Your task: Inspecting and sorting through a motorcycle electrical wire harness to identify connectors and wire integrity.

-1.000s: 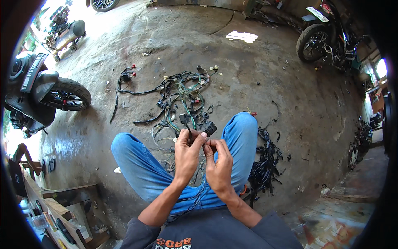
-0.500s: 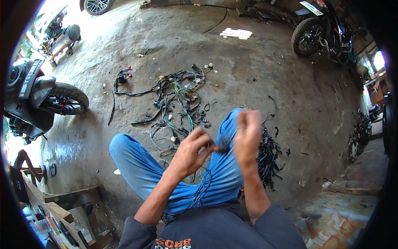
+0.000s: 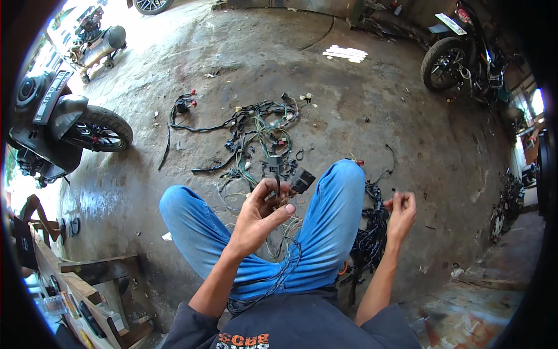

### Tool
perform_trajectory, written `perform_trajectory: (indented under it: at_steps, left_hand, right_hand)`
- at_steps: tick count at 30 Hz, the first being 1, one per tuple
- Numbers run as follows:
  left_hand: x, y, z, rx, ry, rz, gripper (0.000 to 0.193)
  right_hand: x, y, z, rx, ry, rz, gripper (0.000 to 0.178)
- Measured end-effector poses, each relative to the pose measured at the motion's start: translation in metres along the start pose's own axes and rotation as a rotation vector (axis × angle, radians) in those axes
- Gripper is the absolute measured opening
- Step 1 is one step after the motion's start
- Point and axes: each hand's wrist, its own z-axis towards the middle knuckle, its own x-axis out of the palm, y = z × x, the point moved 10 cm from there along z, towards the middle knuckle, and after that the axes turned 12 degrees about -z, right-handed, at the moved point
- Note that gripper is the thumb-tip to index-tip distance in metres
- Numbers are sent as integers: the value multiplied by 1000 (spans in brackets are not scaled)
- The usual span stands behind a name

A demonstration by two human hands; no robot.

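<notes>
Between my knees, my left hand (image 3: 264,212) grips a bundle of wires ending in a black connector (image 3: 301,180). A second, dark grey connector (image 3: 274,163) stands up by its fingers. Thin loose wires (image 3: 285,241) hang below this hand and run across my lap. Out past my right knee, my right hand (image 3: 401,216) has its fingers curled together beside a pile of black strips (image 3: 372,232). Whatever its fingertips hold, if anything, is too small to make out. On the floor ahead lies a tangled wiring harness (image 3: 256,125) with green and black wires and several plugs.
A motorcycle wheel (image 3: 102,129) stands at the left, and another motorcycle (image 3: 450,64) is parked at the far right. A wheeled tank (image 3: 107,43) is at the far left. Wooden bench parts (image 3: 99,267) rise near my left side.
My right hand has swung away from my left hand, out to the right by the black strips. The left hand stays between my knees, and the connectors in it now show clearly.
</notes>
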Motion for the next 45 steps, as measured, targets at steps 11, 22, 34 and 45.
perform_trajectory:
  at_steps: [11,22,34,45]
  left_hand:
    - [24,-16,16,67,46,-267,23]
    - [22,-8,10,-6,23,-321,14]
    - [8,-6,0,1,-142,-281,12]
    - [14,43,7,-432,3,-235,9]
  right_hand:
    - [-2,-173,-103,273,373,-777,39]
    - [66,176,-71,-194,471,291,34]
    - [116,213,-115,27,600,604,39]
    - [122,221,-117,-129,724,542,39]
